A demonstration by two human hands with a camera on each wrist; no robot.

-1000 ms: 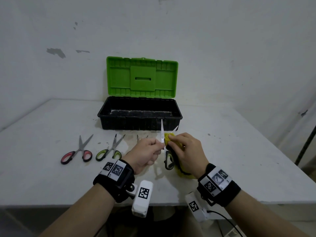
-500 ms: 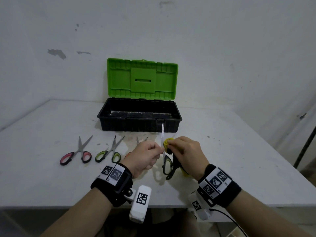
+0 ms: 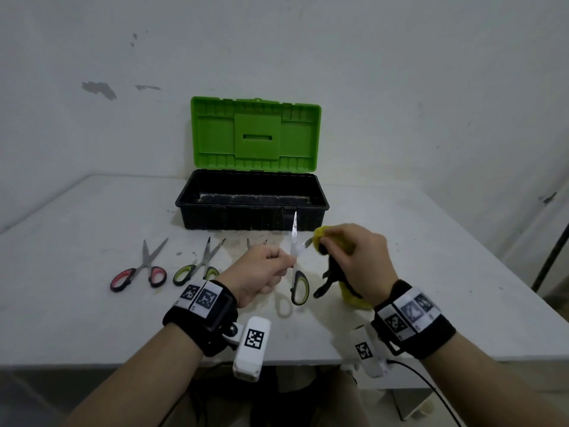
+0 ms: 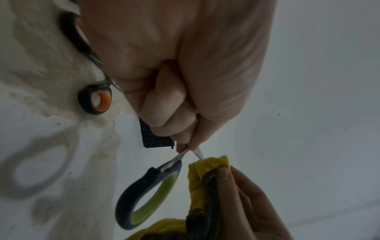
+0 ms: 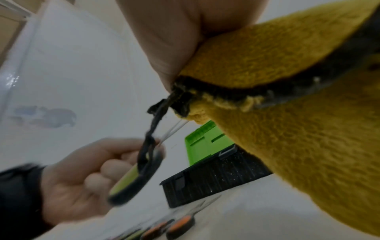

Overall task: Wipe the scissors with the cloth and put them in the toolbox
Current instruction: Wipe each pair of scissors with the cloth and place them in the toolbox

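Note:
Green-and-black-handled scissors (image 3: 295, 257) are held above the table, pinched at the pivot by my left hand (image 3: 288, 260). One blade points straight up. The other slants right into a yellow cloth (image 3: 321, 235), which my right hand (image 3: 323, 243) grips round it. One handle loop (image 4: 148, 194) hangs below the left hand. A black cord on the cloth's dark edge dangles under the right hand. In the right wrist view the cloth (image 5: 287, 121) fills most of the frame. The toolbox (image 3: 252, 208) stands open just beyond, its green lid (image 3: 255, 134) upright.
Red-handled scissors (image 3: 138, 271) and green-handled scissors (image 3: 197, 266) lie at the left in front of the box. Orange-handled scissors (image 4: 96, 100) lie mostly hidden under my left hand. The table's front edge runs just below my wrists.
My right hand has moved the cloth to the right and a little up along the slanted blade. The left hand has kept its pinch and barely moved.

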